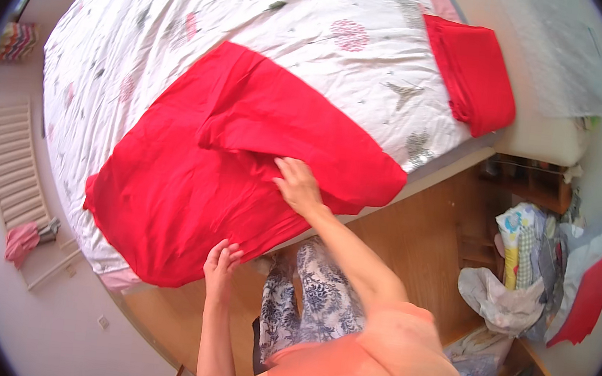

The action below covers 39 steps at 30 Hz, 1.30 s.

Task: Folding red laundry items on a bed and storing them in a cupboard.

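Observation:
A large red cloth [170,174] lies rumpled and partly folded over the near side of the bed, its front edge hanging along the mattress edge. My right hand [300,186] rests on a fold near the cloth's middle, fingers stretched out and apart. By the cloth's front edge, my left hand [221,264] is held with loosely bent fingers and nothing visible in it; whether it touches the fabric is hard to tell. Farther right on the bed sits a second red cloth [474,74], folded into a thick, neat bundle.
A white patterned sheet [312,13] covers the bed. A white radiator [19,162] with a pink cloth [21,243] stands at the left wall. To the right are a wooden shelf [529,181], piled fabrics [526,248] and a pale bag [498,300]. Wooden floor [415,222] runs beside the bed.

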Each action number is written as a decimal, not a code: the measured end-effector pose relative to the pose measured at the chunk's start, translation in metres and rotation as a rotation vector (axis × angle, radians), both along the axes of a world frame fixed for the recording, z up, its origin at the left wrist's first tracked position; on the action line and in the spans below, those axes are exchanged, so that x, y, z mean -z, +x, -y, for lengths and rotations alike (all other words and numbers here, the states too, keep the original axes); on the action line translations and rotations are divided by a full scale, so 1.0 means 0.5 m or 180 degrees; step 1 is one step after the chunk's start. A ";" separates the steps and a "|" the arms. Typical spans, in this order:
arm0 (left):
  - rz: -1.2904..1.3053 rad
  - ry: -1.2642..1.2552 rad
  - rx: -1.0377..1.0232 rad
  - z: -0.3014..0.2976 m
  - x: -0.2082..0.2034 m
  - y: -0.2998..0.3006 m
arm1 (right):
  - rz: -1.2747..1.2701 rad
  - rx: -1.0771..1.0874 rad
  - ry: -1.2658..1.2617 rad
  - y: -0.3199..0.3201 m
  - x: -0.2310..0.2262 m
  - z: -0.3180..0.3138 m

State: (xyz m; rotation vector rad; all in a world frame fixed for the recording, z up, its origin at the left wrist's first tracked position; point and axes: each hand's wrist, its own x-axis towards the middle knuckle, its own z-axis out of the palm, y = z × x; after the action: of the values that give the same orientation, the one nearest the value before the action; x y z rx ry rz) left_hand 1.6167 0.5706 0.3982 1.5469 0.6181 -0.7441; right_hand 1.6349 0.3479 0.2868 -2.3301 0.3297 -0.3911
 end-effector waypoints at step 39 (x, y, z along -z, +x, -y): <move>0.1316 0.0061 -0.1338 -0.034 0.062 -0.423 | -0.0755 -0.0731 0.4496 0.165 -0.446 -0.150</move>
State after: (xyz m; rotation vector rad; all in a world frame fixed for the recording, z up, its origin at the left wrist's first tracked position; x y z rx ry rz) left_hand 1.4053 0.5874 0.3672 1.4644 0.6093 -0.0951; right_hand 1.7176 0.4230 0.5100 -0.9869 0.2918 0.2225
